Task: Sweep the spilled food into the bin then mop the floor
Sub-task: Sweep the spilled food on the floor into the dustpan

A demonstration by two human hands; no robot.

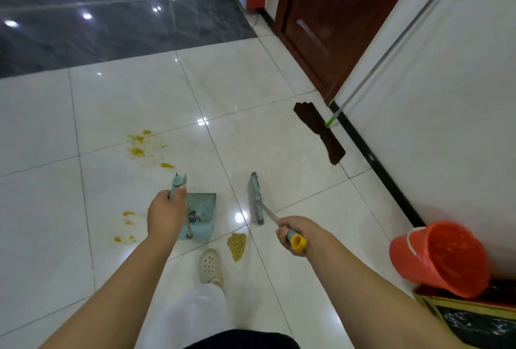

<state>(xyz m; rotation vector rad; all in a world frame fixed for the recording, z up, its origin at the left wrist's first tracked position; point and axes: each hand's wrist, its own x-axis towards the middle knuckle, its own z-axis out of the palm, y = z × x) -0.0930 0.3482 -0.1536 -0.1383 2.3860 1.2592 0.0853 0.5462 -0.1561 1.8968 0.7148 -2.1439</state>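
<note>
Below, left hand (167, 210) gripping dustpan (199, 216), right hand (293, 232) gripping broom (256, 199), food pile (237, 245) between

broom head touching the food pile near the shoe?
Apart. The head view shows bare white tile between the broom head and the food pile, which lies nearer the shoe.

Glossy tiled floor (279, 91), plastic bucket (435, 262)

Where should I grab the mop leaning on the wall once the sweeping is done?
Grip the mop on its bare metal pole, above the green collar, coming from the open floor side: it slants against the wall, so only that side is free.
</note>
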